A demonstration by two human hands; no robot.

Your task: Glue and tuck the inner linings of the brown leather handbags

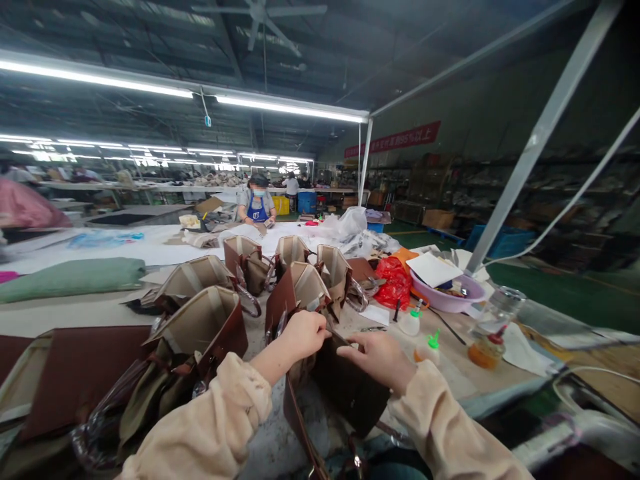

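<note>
Right in front of me stands a dark olive-brown handbag (353, 387), its upper edge tilted toward my hands. My left hand (304, 333) is closed, fingertips pinching the bag's top edge near its left corner. At the same edge, a little to the right, my right hand (383, 360) has its fingers bent over the rim and its thumb against the panel. A brown strap with metal fittings hangs at the bag's near side. Just beyond is another open handbag (280, 303), brown outside and beige inside.
More open brown bags (220, 320) crowd the left and middle of the table. To the right are green-capped bottles (411, 323), a jar of amber liquid (487, 350), a red plastic bag (394, 283) and a purple basin (450, 301). A co-worker (257, 203) sits across the table.
</note>
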